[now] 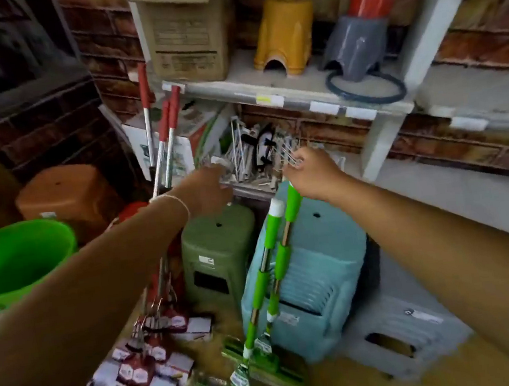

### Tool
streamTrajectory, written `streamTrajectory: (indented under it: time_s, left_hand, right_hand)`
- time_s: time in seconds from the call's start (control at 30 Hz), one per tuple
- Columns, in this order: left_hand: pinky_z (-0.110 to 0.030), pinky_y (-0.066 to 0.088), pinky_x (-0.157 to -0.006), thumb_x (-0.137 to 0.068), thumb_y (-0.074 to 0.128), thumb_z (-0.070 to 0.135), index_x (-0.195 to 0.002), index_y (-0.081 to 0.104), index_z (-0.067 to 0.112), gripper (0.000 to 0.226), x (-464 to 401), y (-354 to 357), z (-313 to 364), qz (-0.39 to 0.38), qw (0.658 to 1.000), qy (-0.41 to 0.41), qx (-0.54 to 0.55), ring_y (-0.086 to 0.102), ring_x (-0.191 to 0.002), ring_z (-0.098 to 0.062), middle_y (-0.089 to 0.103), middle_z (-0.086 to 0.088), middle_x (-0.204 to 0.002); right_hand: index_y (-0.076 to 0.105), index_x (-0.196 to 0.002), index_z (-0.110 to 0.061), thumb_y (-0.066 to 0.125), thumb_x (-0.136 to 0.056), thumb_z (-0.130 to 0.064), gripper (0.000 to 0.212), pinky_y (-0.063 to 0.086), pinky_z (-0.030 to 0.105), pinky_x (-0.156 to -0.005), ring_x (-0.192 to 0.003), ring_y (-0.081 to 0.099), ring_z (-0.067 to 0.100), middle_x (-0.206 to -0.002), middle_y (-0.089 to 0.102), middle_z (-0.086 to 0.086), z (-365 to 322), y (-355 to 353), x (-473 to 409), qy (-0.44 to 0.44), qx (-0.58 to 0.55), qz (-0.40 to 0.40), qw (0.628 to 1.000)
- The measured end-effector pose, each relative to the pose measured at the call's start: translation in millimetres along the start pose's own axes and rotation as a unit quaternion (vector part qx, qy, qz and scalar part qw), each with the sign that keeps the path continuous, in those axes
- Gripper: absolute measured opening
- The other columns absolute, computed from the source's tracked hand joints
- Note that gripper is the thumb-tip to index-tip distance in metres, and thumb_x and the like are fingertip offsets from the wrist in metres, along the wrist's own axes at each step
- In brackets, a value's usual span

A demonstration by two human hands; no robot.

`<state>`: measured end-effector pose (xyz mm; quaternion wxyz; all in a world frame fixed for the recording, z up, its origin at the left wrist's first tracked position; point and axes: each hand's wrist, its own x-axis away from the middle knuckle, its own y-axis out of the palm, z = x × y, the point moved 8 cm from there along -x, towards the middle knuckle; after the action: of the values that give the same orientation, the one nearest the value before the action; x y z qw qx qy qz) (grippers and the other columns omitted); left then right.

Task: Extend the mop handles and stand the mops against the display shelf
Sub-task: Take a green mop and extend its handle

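Two green-handled mops lean against the white display shelf [299, 96], their packaged heads [237, 385] on the floor. My right hand [311, 175] grips the top of one green mop handle [292, 202] at the lower shelf's edge. The other green mop [271, 230], white-capped, stands just left of it. My left hand [209, 185] reaches to the same shelf edge with fingers curled; what it holds is unclear. Three red-handled mops [171, 116] stand against the shelf's left end, with their red-and-white heads [146, 367] on the floor under my left arm.
A dark green stool [219, 254] and stacked light-blue stools [318, 265] stand under the shelf, with a grey stool [399, 332] to the right. A green bucket [16, 255] and a brown tub [63, 195] sit at left. Wire racks [251, 152] fill the lower shelf.
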<state>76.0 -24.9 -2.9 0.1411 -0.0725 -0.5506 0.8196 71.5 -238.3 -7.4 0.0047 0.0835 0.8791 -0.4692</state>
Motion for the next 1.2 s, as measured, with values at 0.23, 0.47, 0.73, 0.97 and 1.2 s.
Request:
streamTrajectory:
  time_s: [0.23, 0.47, 0.73, 0.97, 1.2]
  left_hand:
    - [-0.033, 0.041, -0.099, -0.098, 0.047, 0.037, -0.132, 0.052, 0.005, 0.047, -17.2, 96.2, 20.8, -0.088, 0.996, -0.011, -0.018, 0.054, -0.121, -0.031, 0.057, -0.016, -0.133]
    - [-0.033, 0.034, -0.106, -0.099, 0.050, 0.031, -0.138, 0.046, 0.002, 0.048, -33.6, 161.4, 6.9, -0.140, 0.988, -0.040, -0.044, 0.046, -0.132, -0.034, 0.049, -0.020, -0.143]
    - [-0.037, 0.042, -0.103, -0.097, 0.053, 0.028, -0.138, 0.045, 0.003, 0.049, -40.8, 215.6, -24.9, -0.200, 0.975, -0.074, -0.060, 0.050, -0.126, -0.035, 0.052, -0.021, -0.139]
    - [-0.043, 0.046, -0.101, -0.095, 0.055, 0.027, -0.144, 0.037, 0.005, 0.057, -39.6, 239.7, -41.8, -0.218, 0.969, -0.101, -0.052, 0.053, -0.122, -0.037, 0.054, -0.022, -0.135]
    - [-0.035, 0.041, -0.094, -0.100, 0.040, 0.009, -0.124, 0.053, -0.003, 0.029, -45.9, 246.9, -22.6, -0.233, 0.969, -0.062, -0.053, 0.054, -0.116, -0.032, 0.056, -0.018, -0.126]
  right_hand:
    - [0.057, -0.116, -0.013, 0.061, -0.091, -0.030, 0.031, 0.042, 0.030, -0.087, -0.106, 0.057, 0.031, -0.119, 0.057, 0.013, 36.5, 7.8, -11.0, -0.007, -0.013, 0.035, 0.999]
    - [0.041, -0.141, -0.007, 0.074, -0.083, -0.044, 0.076, 0.044, 0.038, -0.095, -0.122, 0.052, 0.033, -0.135, 0.050, 0.017, 79.2, 53.9, 8.5, 0.084, -0.100, 0.026, 0.991]
    - [0.058, -0.094, -0.013, 0.057, -0.092, -0.028, 0.015, 0.040, 0.029, -0.071, -0.096, 0.062, 0.032, -0.095, 0.062, 0.010, 119.3, 160.2, 72.0, 0.155, -0.008, -0.292, 0.944]
    - [0.004, -0.159, -0.016, 0.053, -0.096, -0.023, 0.080, 0.041, 0.039, -0.103, -0.133, 0.044, 0.037, -0.151, 0.040, 0.019, 74.6, 171.6, 55.5, 0.088, -0.062, -0.295, 0.949]
    - [-0.015, -0.156, -0.011, 0.055, -0.094, -0.019, 0.094, 0.044, 0.032, -0.098, -0.126, 0.053, 0.031, -0.145, 0.045, 0.020, 43.5, 138.3, 26.3, 0.082, -0.078, -0.164, 0.980]
